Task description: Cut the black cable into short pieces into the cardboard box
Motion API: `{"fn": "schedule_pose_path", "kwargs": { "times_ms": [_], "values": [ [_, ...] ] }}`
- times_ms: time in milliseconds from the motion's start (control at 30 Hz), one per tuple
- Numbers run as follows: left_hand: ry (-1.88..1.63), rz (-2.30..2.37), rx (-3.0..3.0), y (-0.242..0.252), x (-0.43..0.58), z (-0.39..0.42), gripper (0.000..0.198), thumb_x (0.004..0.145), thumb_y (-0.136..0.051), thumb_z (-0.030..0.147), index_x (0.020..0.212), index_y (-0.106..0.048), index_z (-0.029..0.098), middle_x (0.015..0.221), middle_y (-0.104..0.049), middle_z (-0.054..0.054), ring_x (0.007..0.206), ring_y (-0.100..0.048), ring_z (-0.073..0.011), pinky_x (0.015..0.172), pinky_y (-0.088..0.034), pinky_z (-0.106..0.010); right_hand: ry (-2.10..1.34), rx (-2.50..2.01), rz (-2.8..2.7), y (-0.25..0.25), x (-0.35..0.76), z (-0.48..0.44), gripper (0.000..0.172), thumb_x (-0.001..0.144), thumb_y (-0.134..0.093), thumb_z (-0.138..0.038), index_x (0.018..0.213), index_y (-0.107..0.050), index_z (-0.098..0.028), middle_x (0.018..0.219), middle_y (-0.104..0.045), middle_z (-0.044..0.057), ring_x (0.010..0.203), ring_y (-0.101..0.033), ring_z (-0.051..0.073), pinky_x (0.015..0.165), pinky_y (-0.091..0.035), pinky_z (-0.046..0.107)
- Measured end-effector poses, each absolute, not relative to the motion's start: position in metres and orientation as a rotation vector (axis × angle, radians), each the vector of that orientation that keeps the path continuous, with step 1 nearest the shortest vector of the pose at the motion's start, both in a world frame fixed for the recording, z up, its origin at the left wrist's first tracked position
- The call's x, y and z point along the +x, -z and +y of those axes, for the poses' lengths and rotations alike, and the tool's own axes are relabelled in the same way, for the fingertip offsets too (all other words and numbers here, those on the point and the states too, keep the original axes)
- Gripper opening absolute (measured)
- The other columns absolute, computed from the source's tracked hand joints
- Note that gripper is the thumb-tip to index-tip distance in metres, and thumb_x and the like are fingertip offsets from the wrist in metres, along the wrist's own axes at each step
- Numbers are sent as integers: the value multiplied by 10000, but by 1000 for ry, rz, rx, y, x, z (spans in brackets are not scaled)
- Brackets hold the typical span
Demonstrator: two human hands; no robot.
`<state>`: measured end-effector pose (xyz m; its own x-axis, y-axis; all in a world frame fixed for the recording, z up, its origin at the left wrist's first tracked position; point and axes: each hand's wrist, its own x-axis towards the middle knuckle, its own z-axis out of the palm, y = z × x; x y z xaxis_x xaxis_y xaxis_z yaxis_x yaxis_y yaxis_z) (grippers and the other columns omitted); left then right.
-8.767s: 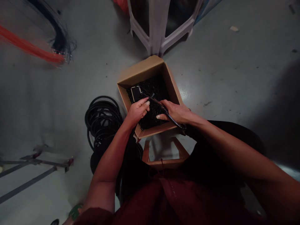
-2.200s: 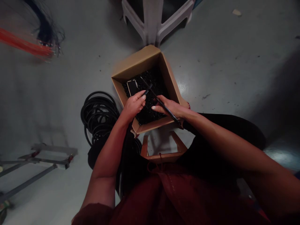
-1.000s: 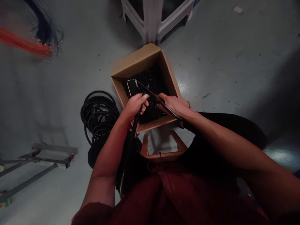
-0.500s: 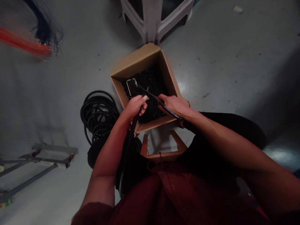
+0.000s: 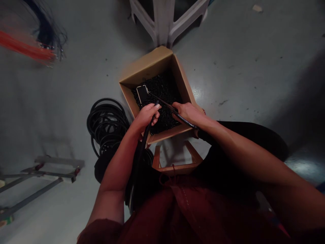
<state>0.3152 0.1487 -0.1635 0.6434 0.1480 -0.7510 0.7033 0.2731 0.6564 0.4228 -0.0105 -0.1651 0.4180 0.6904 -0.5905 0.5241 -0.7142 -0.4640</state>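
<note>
A cardboard box (image 5: 144, 64) stands on the floor, filled with small black pieces (image 5: 165, 86). A black phone-like slab with a pale rim (image 5: 142, 94) lies on top of them. Over the box, my left hand (image 5: 146, 117) and my right hand (image 5: 186, 113) both grip a black cable (image 5: 184, 120). Its thin end reaches towards the slab. From my left hand, a length of it drops past the box's near edge towards my lap. Neither hand touches the slab.
A coil of black cable (image 5: 108, 127) lies left of the box. White plastic stool legs (image 5: 165, 20) stand just beyond it, and a wooden frame (image 5: 177, 166) sits near my body. An orange-red bundle (image 5: 27, 51) and a metal rack (image 5: 50, 173) lie on the left.
The cable now hangs from my left hand down towards my lap. Its thin end has swung closer to the slab. The view has shifted slightly.
</note>
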Motion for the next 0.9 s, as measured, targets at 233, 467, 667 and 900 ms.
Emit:
{"fn": "schedule_pose_path", "kwargs": {
  "times_ms": [233,467,667,900],
  "values": [
    [455,743,1267,160,315,140,219,898,-500,358,963,-547,154,592,-474,64,387,-425,-29,348,-292,-152,-1020,-2336,-900,166,434,-12,242,868,-462,-364,1022,-549,-199,797,-639,63,688,-575,193,604,-376,279],
    [537,552,1254,160,313,127,181,887,-517,324,930,-543,150,638,-487,48,446,-445,-36,390,-348,-158,-1105,-2065,-595,152,434,-8,318,908,-406,-488,1012,-499,-202,740,-607,30,566,-548,147,540,-414,266],
    [581,480,1224,160,312,122,166,891,-512,315,885,-522,149,651,-488,45,450,-427,-31,412,-359,-161,-1091,-2022,-684,164,427,-10,273,856,-476,-422,1024,-506,-209,692,-568,-7,566,-515,138,550,-396,263],
    [594,543,1053,156,313,116,192,867,-553,346,888,-473,173,630,-500,53,452,-432,-34,424,-343,-157,-981,-2104,-709,161,428,-9,235,829,-483,-344,1015,-515,-203,737,-567,5,646,-511,159,613,-404,288]
  ]
}}
